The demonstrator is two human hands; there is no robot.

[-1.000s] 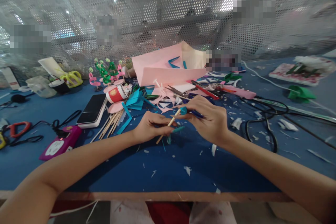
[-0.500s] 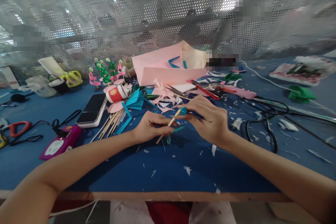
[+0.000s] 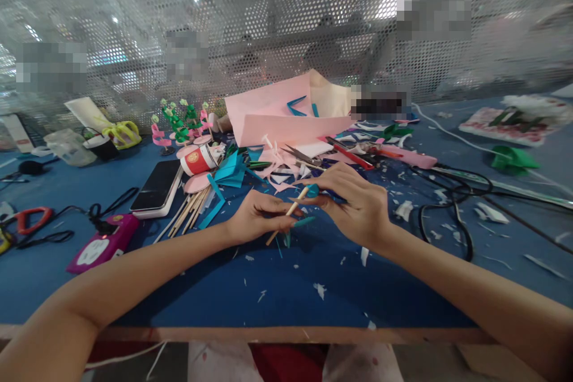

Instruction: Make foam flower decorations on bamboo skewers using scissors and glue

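My left hand (image 3: 256, 215) pinches a thin wooden stick (image 3: 287, 213) that slants up to the right over the blue table (image 3: 286, 286). My right hand (image 3: 353, 202) meets it from the right, its fingers closed on a small teal paper strip (image 3: 312, 190) at the stick's upper end. A second teal scrap (image 3: 304, 221) pokes out below the fingers. Both hands hover just above the tabletop, near its middle.
A phone (image 3: 157, 187), a red-and-white paper cup (image 3: 200, 160), loose wooden sticks (image 3: 190, 209) and blue paper pieces (image 3: 231, 171) lie to the left. Pink paper sheets (image 3: 277, 113) and scissors (image 3: 301, 156) sit behind. Black cables (image 3: 447, 197) run right. A purple device (image 3: 102, 243) is nearer left. Paper scraps litter the table.
Almost nothing differs; my right hand's fingers have shifted slightly on the teal strip at the stick's tip.
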